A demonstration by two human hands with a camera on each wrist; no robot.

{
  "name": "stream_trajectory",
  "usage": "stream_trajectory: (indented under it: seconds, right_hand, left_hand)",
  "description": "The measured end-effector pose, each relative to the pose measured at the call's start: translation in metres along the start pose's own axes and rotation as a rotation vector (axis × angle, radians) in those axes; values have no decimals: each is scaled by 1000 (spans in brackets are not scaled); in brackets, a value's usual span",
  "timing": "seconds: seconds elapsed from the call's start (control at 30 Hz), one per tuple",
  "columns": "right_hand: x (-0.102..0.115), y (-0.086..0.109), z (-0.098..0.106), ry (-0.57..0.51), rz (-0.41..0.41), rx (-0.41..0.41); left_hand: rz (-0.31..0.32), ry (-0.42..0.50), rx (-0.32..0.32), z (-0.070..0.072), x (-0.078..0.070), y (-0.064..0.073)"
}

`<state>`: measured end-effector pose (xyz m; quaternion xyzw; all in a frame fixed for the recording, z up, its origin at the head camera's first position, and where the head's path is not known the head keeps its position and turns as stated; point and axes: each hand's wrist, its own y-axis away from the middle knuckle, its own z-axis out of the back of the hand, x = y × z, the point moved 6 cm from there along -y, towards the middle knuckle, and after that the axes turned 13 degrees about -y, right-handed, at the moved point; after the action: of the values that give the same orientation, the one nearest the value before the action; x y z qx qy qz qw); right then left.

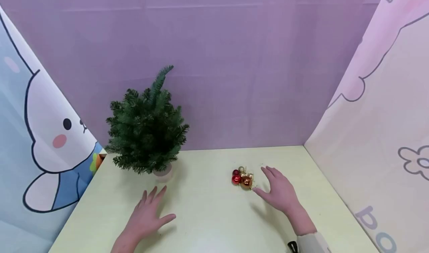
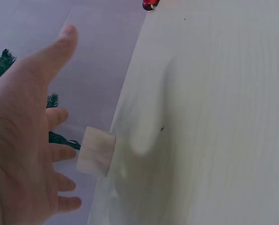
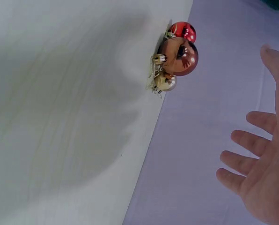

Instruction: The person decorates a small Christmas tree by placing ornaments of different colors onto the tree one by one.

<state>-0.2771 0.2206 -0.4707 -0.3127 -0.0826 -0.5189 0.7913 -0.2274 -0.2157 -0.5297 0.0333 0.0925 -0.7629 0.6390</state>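
A small green artificial Christmas tree (image 1: 147, 130) stands upright on a pale round base (image 1: 163, 174) at the table's left back. My left hand (image 1: 145, 215) hovers in front of it with fingers spread, touching nothing. In the left wrist view the base (image 2: 96, 151) shows just beyond the fingertips. Several shiny bauble ornaments lie clustered right of the middle, among them a red bauble (image 1: 236, 179) and a larger copper bauble (image 1: 246, 182). Close to their right side is my right hand (image 1: 279, 189), its fingers apart and holding nothing. The right wrist view also shows a gold bauble (image 3: 165, 82).
The pale table (image 1: 201, 208) carries the tree and the baubles. A purple cloth (image 1: 234, 67) hangs behind it. Printed curtains flank it, a rabbit curtain (image 1: 50, 152) at left and a pink-and-white curtain (image 1: 375, 134) at right.
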Motion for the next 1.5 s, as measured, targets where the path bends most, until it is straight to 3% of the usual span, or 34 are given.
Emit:
stream_trajectory:
  seconds: [0.2, 0.3, 0.5, 0.67, 0.87, 1.0, 1.07, 1.17, 1.27, 1.33, 1.5]
  right_hand:
    - [1, -4, 1, -17, 4, -14]
    - [1, -5, -2, -27, 16, -9]
    - [-2, -9, -4, -32, 27, 0]
    - [-2, -9, -1, -40, 29, 5]
    - [-3, -7, -3, -45, 14, 27]
    - [-4, -6, 0, -46, 18, 4]
    - [-3, -8, 1, -49, 22, -3]
    - [-3, -11, 1, -55, 8, 3]
    - [-4, -9, -1, -62, -20, 19]
    - [-6, -7, -3, -61, -37, 29]
    - [-9, -7, -5, -66, -53, 46]
  left_hand:
    - [-34, 154, 40, 11, -8, 5]
    - [-62, 175, 22, 25, -14, 8]
    - [-121, 239, -17, 66, -29, 9]
    - [-184, 343, -6, 104, -40, 12]
    - [-342, 435, -19, 155, -49, 18]
    - [-479, 472, -92, 196, -51, 22]
    - [-555, 498, -172, 219, -50, 24]
    - [-694, 628, -307, 252, -47, 24]
    - [-803, 775, -399, 278, -43, 20]
    - [-828, 836, -426, 290, -40, 16]
    - [-794, 836, -470, 312, -23, 2]
